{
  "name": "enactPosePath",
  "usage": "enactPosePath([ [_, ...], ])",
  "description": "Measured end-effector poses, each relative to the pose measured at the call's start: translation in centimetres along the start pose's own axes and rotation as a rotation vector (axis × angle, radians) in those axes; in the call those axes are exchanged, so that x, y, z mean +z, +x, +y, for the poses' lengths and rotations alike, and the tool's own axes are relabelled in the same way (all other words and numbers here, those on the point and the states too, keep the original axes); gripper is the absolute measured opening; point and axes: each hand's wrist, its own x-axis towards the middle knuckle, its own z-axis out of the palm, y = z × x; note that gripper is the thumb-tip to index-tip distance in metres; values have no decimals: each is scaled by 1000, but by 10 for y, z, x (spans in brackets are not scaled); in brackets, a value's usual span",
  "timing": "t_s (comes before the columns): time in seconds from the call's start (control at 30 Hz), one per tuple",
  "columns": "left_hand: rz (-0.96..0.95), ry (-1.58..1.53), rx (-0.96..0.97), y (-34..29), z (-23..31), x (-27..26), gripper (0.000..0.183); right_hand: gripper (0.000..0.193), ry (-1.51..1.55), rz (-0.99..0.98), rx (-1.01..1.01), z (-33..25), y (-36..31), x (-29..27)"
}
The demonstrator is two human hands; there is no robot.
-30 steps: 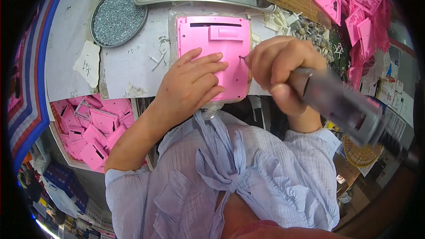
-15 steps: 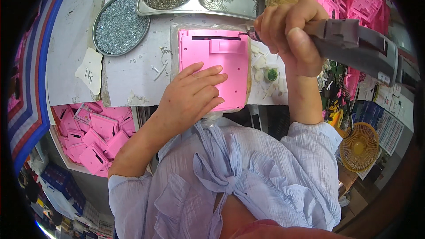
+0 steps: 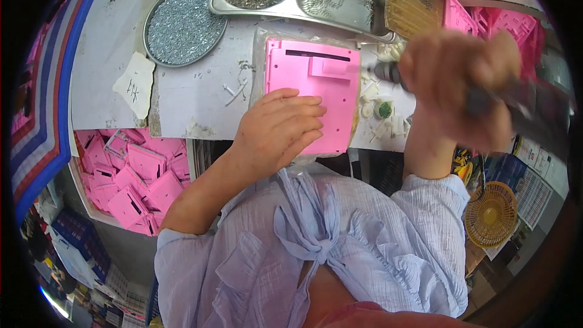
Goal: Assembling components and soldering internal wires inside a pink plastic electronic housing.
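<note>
A pink plastic panel (image 3: 336, 115), with a dark slot near its far edge, a raised block and several small holes, lies on a clear plastic sheet (image 3: 257, 64). My left hand (image 3: 279, 126) rests flat on its left part, palm down and fingers stretched out. Off the panel's right side, my right hand (image 3: 455, 88) grips a dark electric screwdriver (image 3: 537, 112). Motion smears this hand and the tool. The screwdriver's bit end points left toward the panel and appears apart from it. Whether a screw sits on the bit is too blurred to tell.
Beyond the panel stand a round tray of silvery screws (image 3: 185, 27) and a metal compartment tray (image 3: 291, 5) with more screws. Small white parts (image 3: 398, 126) lie right of the panel. A box of pink panels (image 3: 136, 176) is at left, a yellow basket (image 3: 490, 215) at right.
The screwdriver's bit has come away from the panel's far right corner as my right hand moved right and nearer. My left hand stays on the panel. The whole view has shifted slightly.
</note>
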Motion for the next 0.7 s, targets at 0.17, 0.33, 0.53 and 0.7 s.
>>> enactPosePath([
  [0.17, 100, 48, -14, 0, 6, -15, 12, 28, 264, -106, -64, 11, -14, 33],
  [0.33, 125, 61, 0, -3, 5, -28, 14, 28, 259, -75, -18, 14, -8, 48],
  [0.53, 128, 149, 67, -9, -7, -43, 21, 26, 280, -96, 36, 23, 7, 57],
  [0.7, 266, 428, -82, 12, -42, -94, 31, 18, 87, -45, -41, 43, 24, 53],
])
